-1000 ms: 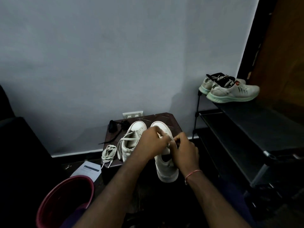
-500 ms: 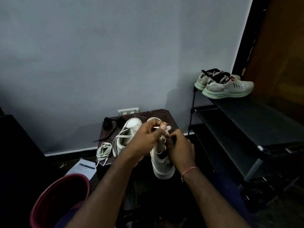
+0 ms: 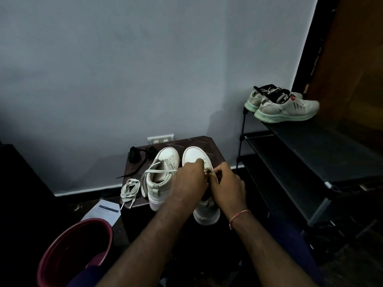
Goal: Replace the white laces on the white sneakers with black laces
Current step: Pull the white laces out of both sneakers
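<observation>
A maroon bucket stands at lower left on the floor, with a printed sheet of paper beside it. On the small dark table against the grey wall, a coiled white lace lies at the front-left corner, its tips hanging over the edge. The black laces sit bundled near the back-left corner. Just right of them stands the first white sneaker, toe to the wall, with a slack white lace across its opening. Touching its right side is the second white sneaker, its heel overhanging the table's front edge. The person's left hand covers this shoe's throat, fingers curled down onto the upper. The right hand, a red thread at the wrist, has thumb and forefinger pinched together on a pale lace strand between the two hands. Farther right, a dark shoe rack carries a pair of running shoes on its top shelf.
</observation>
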A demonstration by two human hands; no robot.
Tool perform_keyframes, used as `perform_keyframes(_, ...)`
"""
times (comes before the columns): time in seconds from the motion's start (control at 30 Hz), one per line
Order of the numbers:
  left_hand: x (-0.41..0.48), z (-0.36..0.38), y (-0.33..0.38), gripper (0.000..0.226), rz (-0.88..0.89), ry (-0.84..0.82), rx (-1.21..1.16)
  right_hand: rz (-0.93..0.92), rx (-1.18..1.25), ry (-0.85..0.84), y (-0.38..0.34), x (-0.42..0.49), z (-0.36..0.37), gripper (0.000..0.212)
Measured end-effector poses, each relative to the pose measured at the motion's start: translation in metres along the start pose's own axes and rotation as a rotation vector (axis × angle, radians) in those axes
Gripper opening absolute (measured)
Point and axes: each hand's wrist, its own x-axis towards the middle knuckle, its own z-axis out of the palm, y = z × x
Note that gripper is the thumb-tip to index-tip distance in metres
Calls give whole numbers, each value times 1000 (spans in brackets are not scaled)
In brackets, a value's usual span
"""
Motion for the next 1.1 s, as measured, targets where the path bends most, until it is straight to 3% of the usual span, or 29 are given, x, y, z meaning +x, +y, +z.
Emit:
perform_keyframes(0.07, 3, -2, -1, 14, 11, 26, 14, -12, -7, -7, -1, 0, 0, 21)
perform_keyframes(0.13, 6, -2, -4, 9, 19, 29, -123, -15, -7, -8, 0, -1, -1, 20)
perform_keyframes(0.4, 2, -16, -12, 12, -278, 59, -1797, 2, -12, 7, 2, -1, 4, 20)
perform_keyframes(0.47, 3, -22, -10, 17, -285, 51, -1980, 9, -7, 1, 1, 0, 3, 19)
perform_keyframes(0.63, 10, -35, -15, 20, -283, 114, -1786, 7, -1, 1, 3, 0, 4, 16)
perform_keyframes(0.67, 10, -37, -16, 16, -243, 130, -1602, 4, 0, 0, 3, 0, 4, 16)
perform_keyframes(0.73, 10, -34, -18, 9, -107, 122, -976, 1, 2, 0, 4, 0, 4, 17)
perform_keyframes(0.8, 7, -24, -16, 25, -15, 4, -363, 5, 4, -1, 4, 1, 5, 18)
perform_keyframes(0.83, 6, -19, -15, 29, 9, -48, -201, 8, 5, 0, 3, 0, 5, 17)
perform_keyframes(0.9, 3, -14, -13, 25, 21, -64, -83, 7, 4, 4, 2, 1, 4, 15)
perform_keyframes(1.1, 9, -15, -15, 21, 29, -48, -72, -11, -2, 10, 3, -3, 4, 19)
